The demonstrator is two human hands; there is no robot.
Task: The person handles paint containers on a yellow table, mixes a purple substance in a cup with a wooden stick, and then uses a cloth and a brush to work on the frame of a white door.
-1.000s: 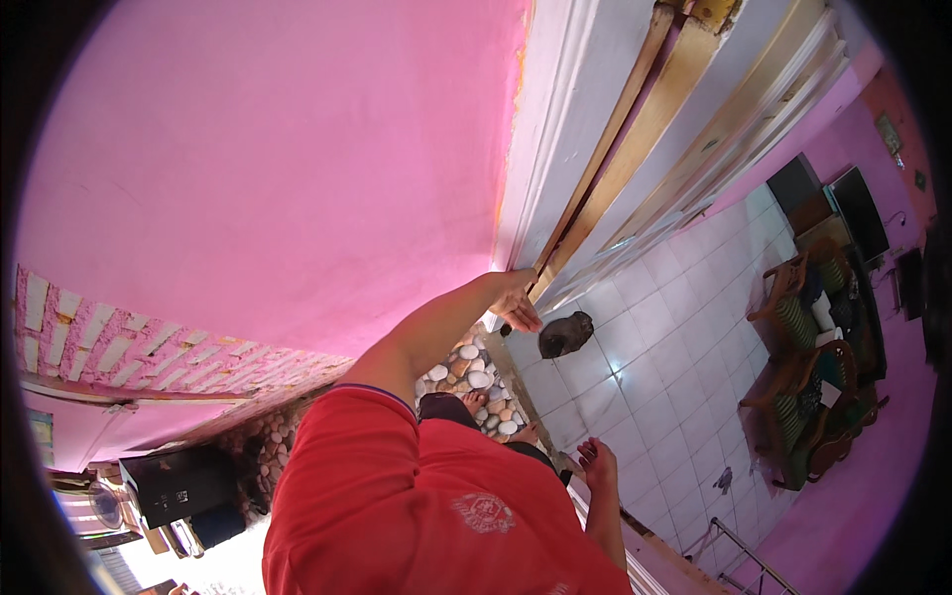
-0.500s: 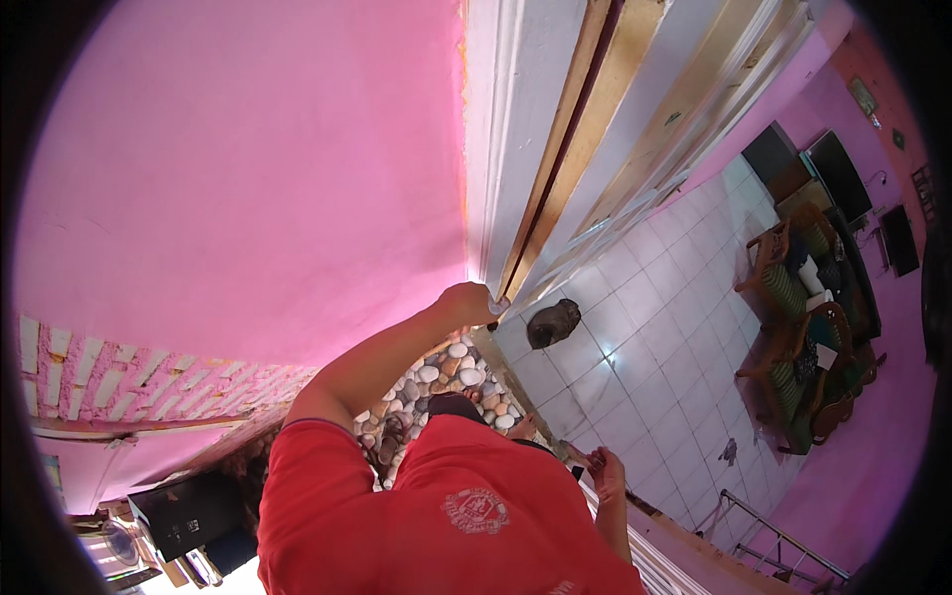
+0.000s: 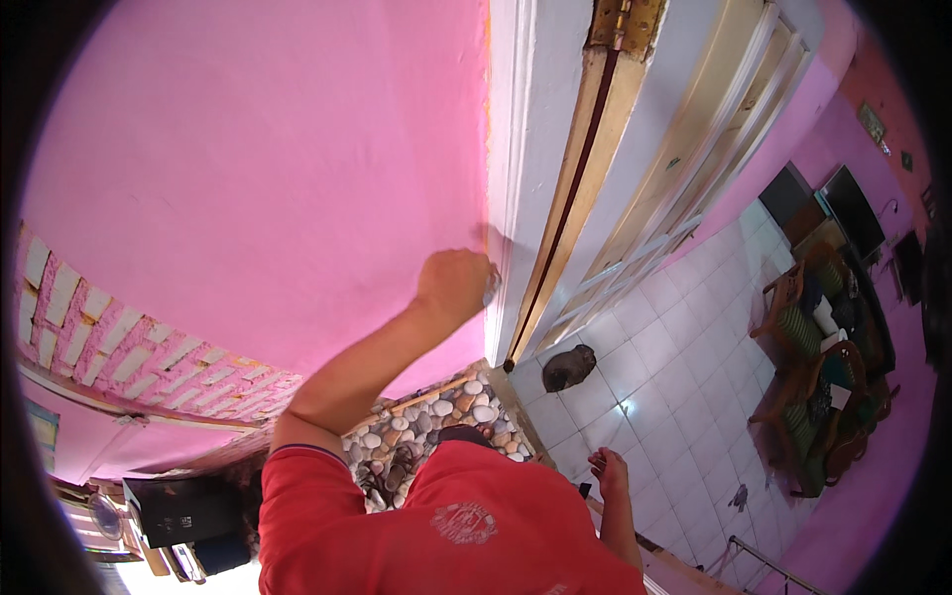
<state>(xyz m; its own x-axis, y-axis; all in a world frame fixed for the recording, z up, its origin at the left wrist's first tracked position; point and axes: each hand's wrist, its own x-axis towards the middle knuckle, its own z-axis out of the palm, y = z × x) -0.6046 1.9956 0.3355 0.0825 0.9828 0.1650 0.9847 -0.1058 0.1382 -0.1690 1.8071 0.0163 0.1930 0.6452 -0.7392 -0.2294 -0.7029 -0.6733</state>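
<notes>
My left hand (image 3: 454, 283) is closed on a small grey-white piece (image 3: 492, 284), possibly folded cloth or paper; its kind is hard to make out. It presses this piece against the edge of the white door frame (image 3: 508, 198), where the frame meets the pink wall (image 3: 268, 159). The left arm reaches across in front of me, bent at the elbow. Lower right, my right hand (image 3: 612, 474) hangs away from the frame with fingers loosely curled and partly apart. Nothing shows clearly in it.
A brass hinge (image 3: 622, 25) joins frame and white door (image 3: 734, 129). Beyond the sill, a dark cat (image 3: 569, 368) lies on white floor tiles (image 3: 654, 347). Carved wooden chairs (image 3: 793, 426) stand farther right. Pebble-patterned flooring (image 3: 436, 416) lies below me, with a black box (image 3: 183, 511) at lower left.
My left hand has moved up along the door frame from its lower end, still gripping the pale piece. The right hand stays low at the side. The view has shifted, bringing the hinge into sight.
</notes>
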